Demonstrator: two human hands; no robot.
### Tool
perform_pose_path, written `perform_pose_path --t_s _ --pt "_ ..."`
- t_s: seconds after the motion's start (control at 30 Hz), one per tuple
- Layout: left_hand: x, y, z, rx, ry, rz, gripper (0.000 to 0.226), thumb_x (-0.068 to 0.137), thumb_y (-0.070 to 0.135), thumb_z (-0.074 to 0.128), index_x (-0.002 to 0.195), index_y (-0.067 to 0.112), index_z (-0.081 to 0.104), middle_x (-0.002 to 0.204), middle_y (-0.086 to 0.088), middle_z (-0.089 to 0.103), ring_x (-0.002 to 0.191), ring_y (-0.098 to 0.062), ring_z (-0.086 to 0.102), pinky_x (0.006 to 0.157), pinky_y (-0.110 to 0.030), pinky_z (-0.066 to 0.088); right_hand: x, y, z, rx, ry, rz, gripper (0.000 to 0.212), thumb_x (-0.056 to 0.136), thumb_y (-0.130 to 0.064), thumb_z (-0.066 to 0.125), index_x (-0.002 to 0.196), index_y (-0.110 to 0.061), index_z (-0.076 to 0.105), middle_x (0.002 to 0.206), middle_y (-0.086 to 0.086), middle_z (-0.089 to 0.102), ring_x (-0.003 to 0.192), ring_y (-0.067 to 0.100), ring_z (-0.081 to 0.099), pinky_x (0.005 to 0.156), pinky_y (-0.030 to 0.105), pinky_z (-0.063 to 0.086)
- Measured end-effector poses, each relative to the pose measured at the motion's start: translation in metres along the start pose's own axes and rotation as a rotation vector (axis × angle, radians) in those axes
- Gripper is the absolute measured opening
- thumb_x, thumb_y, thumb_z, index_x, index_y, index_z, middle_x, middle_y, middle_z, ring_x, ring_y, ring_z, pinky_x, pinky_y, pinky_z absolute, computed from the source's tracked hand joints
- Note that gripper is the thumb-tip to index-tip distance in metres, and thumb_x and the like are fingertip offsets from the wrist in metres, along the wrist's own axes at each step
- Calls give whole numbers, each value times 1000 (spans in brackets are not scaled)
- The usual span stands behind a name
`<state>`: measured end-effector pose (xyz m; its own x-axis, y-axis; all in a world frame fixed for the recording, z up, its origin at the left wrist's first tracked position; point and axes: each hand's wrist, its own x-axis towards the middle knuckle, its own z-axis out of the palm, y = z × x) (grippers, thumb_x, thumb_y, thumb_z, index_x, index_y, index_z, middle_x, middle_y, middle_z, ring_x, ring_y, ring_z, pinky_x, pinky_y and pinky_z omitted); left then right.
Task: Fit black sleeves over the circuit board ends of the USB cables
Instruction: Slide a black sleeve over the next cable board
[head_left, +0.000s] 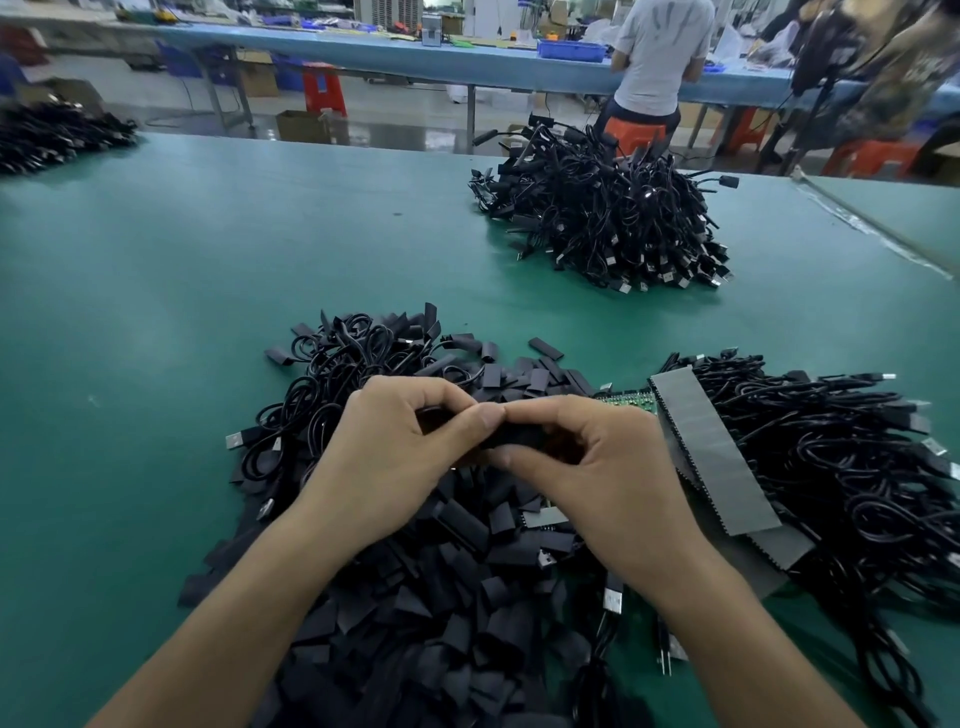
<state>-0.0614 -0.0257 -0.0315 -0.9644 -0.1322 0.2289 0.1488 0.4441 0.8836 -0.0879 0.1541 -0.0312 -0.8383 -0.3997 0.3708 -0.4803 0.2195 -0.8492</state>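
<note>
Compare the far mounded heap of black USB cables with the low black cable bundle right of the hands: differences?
The far mounded heap of black USB cables stands alone on the green mat; the low black cable bundle has grey serrated strips lying across its left end. The heap's ends look covered by black sleeves; the bundle shows bare green circuit boards. Both are tangled black cables with USB plugs.

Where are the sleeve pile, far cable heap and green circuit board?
sleeve pile (415, 597): head view, middle.
far cable heap (608, 218): head view, centre.
green circuit board (628, 404): head view, exposed strip.
</note>
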Motion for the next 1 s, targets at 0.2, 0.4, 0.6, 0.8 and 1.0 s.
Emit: perform_pose_path --t_s 0.2,0.4,0.6,0.8,1.0 --pt "2 -5 1 -281 -17 -90 18 82 3 77 84 21 77 84 -3 78 77 -19 76 69 -23 60 3 5 -6 -77 142 65 26 71 -22 88 93 -31 77 82 -18 74 77 -1 68 69 14 51" --pt "5 -4 -3 -319 139 -133 17 82 10 79 82 26 74 79 -3 76 74 -17 76 59 -25 59 5 10 -12 -22 208 142 26 67 -26 89 90 -30 77 78 -19 73 70 2 68 67 19 55" --pt "3 2 -2 -427 85 -116 16 78 4 80 83 19 77 83 -9 76 75 -18 74 65 -26 60 3 9 -7 -13 116 102 26 71 -23 88 94 -27 77 75 -25 69 63 -3 61 60 8 44" --pt "2 3 0 -380 -17 -132 16 83 4 76 83 19 79 83 -9 77 74 -20 75 66 -25 59 3 8 -4 -96 101 71 26 71 -18 88 86 -35 75 76 -22 71 64 -4 61 61 8 43" --pt "5 -2 -3 -351 156 -98 22 83 -4 74 77 17 76 80 -7 76 73 -20 74 65 -22 58 4 14 -9 -221 54 153 18 72 -14 87 84 -25 79 69 -20 70 67 -7 64 63 7 46"
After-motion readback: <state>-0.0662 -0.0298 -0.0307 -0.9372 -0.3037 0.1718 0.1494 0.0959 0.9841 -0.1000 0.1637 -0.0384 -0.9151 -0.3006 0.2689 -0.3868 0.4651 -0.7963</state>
